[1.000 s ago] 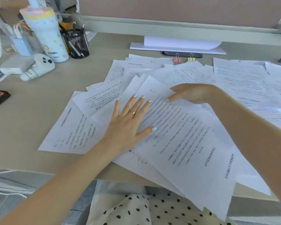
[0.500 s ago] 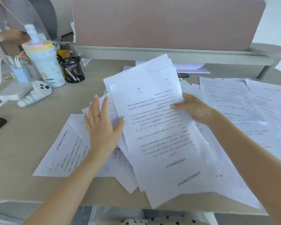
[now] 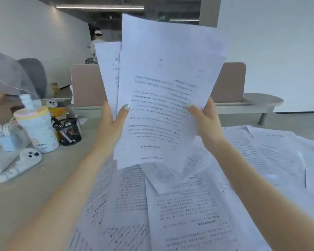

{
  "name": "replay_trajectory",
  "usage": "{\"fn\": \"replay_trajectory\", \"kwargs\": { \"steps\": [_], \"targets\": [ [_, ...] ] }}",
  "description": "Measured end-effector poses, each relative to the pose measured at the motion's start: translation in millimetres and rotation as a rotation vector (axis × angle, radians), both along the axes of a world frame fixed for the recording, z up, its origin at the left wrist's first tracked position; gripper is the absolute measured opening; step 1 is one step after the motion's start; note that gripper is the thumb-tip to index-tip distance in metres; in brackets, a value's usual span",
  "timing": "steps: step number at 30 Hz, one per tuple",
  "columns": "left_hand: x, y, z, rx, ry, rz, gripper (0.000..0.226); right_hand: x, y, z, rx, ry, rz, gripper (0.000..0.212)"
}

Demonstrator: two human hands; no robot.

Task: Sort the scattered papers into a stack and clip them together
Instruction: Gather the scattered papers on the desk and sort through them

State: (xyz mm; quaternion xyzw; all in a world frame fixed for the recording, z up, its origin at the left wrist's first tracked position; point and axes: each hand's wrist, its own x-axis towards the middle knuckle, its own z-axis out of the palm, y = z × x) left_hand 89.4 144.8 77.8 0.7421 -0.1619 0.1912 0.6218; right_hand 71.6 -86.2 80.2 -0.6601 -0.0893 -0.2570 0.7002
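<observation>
The person held a loose sheaf of white printed paper sheets (image 3: pixel 163 98) upright in front of them, lifted clear of the pale grey-beige desk top (image 3: pixel 22 192). The left hand (image 3: pixel 111 127) pinched the sheaf's left edge, thumb laid across the front page and fingers behind, and the right hand (image 3: pixel 205 122) gripped the right edge in the same way. The sheets were fanned, one page sticking out to the left and another rising above the front page, so I judged the upright hold was meant to let the edges be squared, probably by tapping the bottom edge on the desk.

Below the raised sheaf lay the rest of the scattered white printed papers (image 3: pixel 185 211), overlapping across the desk from the near edge out to the right. They covered the spot straight beneath the hands, so any tapping would land on loose pages rather than bare desk. No clip was visible at that moment; the sheaf may have hidden it.

Off to the left, well apart from the papers, stood a tall pastel patterned drinking cup with a straw lid (image 3: pixel 37 129), a black mesh pen holder (image 3: pixel 69 131) just beside it, and a white seal-shaped soft toy (image 3: pixel 20 165) lying nearer. A seated person in grey (image 3: pixel 5 77) was at the far left. None of these crowded the hands.
</observation>
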Motion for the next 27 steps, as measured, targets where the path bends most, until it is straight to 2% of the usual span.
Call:
{"fn": "replay_trajectory", "kwargs": {
  "steps": [2,7,8,11,14,17,20,22,24,27],
  "targets": [
    [2,3,-18,0.032,0.07,0.045,0.053,4,-4,-20,0.026,0.092,0.012,0.031],
    [-9,-6,-59,-0.009,0.218,-0.052,0.05,2,5,-56,-0.014,0.254,0.041,0.018],
    [-11,-8,-60,-0.016,0.225,-0.053,0.047,3,8,-56,-0.008,0.244,0.034,0.019],
    [-17,-12,-55,-0.039,0.228,-0.01,0.018,0,14,-47,0.035,0.2,-0.01,0.016],
    [-17,-7,-63,-0.032,0.212,-0.009,0.02,2,10,-55,0.051,0.212,-0.056,0.007],
    [-14,-2,-93,0.048,0.322,-0.031,0.035,0,15,-75,-0.051,0.342,-0.055,0.018],
    [-14,-5,-103,0.063,0.349,0.071,0.027,-3,28,-88,-0.137,0.475,-0.104,0.03],
    [-11,1,-97,0.058,0.388,0.168,0.021,-5,38,-90,-0.214,0.47,-0.133,0.047],
    [-8,20,-96,0.06,0.459,0.235,0.024,-10,53,-89,-0.325,0.425,-0.113,0.067],
    [-18,67,-110,0.11,0.533,0.346,0.023,-21,90,-93,-0.575,0.42,0.019,0.07]
  ]
}}
